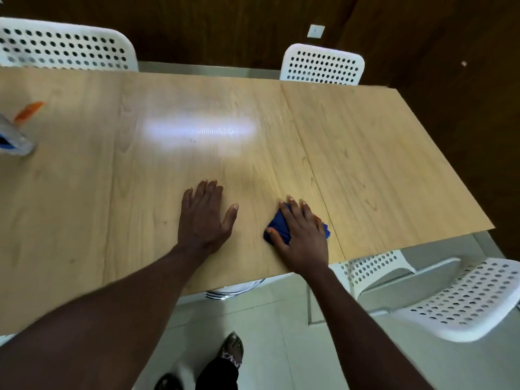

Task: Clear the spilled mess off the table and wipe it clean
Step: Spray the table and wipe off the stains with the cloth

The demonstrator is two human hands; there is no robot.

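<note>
A light wooden table (168,114) fills most of the view. My right hand (302,230) lies flat, fingers straight, pressing a folded blue cloth (277,225) onto the tabletop near the front edge. Most of the cloth is hidden under the palm. My left hand (204,216) rests flat on the bare wood a little to the left of the cloth, fingers spread. A bright light reflection shows on the surface further back. No spilled mess is visible on the wood around my hands.
A blurred spray bottle (17,130) with an orange nozzle stands at the table's far left. White perforated chairs stand behind the table (64,45), (323,64) and at the front right (461,299). My foot (232,349) is on the pale tiled floor.
</note>
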